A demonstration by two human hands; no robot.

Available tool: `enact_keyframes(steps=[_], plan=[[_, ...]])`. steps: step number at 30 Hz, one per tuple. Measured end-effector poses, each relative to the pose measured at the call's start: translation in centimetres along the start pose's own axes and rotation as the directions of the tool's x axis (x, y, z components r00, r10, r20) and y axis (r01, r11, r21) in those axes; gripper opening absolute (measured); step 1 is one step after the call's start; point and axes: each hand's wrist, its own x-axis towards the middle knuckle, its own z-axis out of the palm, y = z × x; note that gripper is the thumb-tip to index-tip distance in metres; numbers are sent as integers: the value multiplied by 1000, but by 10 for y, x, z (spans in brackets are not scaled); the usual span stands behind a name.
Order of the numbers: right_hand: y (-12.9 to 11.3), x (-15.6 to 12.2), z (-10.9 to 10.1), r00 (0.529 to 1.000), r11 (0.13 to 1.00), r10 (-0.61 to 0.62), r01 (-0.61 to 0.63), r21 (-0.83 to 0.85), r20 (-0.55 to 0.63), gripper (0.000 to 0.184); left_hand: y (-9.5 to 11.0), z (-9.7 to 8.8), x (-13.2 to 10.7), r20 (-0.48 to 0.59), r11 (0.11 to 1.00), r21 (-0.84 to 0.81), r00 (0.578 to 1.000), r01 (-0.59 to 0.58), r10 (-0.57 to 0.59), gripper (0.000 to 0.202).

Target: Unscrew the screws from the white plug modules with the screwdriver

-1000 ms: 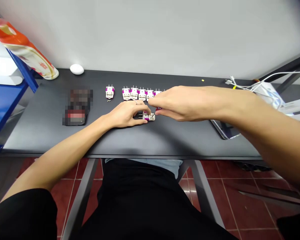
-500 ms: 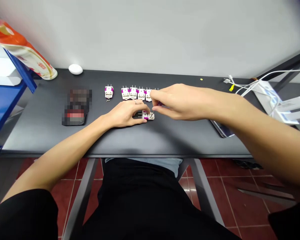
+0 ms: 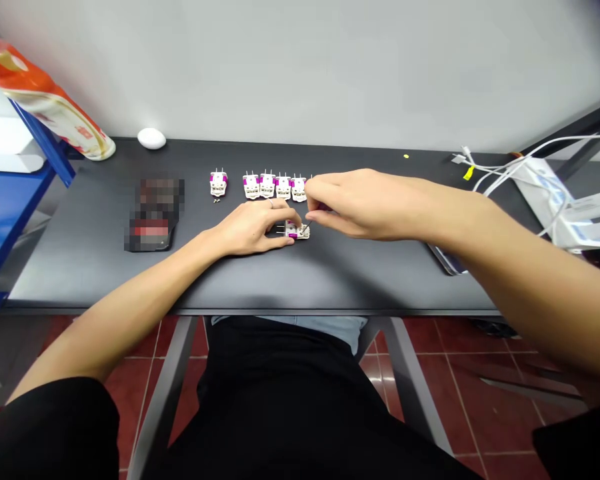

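My left hand (image 3: pixel 253 227) rests on the black table (image 3: pixel 80 267), its fingers closed on a small white and magenta plug part (image 3: pixel 297 231) that lies flat. My right hand (image 3: pixel 360 203) hovers just right of that part, fingers pinched on a small dark red thing I cannot make out, held right above the part. Behind the hands stands a row of several white and magenta plug parts (image 3: pixel 274 187), prongs up. One more plug part (image 3: pixel 219 183) stands alone to the left of the row.
A blurred dark object (image 3: pixel 153 215) lies at the left. A white oval item (image 3: pixel 151 138) and an orange and white package (image 3: pixel 45 97) sit at the back left by a blue shelf (image 3: pixel 10 200). White cables (image 3: pixel 510 163), papers and a phone (image 3: pixel 445 257) are at the right.
My right hand has drawn slightly left and nearer the row, its pinch now over the flat plug part. The left hand has stayed put.
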Motion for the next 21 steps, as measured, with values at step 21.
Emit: enact_keyframes(steps=[21], plan=[[-1, -4, -3, 996, 997, -73, 74, 20, -49, 14, 0, 1, 0, 2, 1000, -6, 1000, 2, -2, 37]])
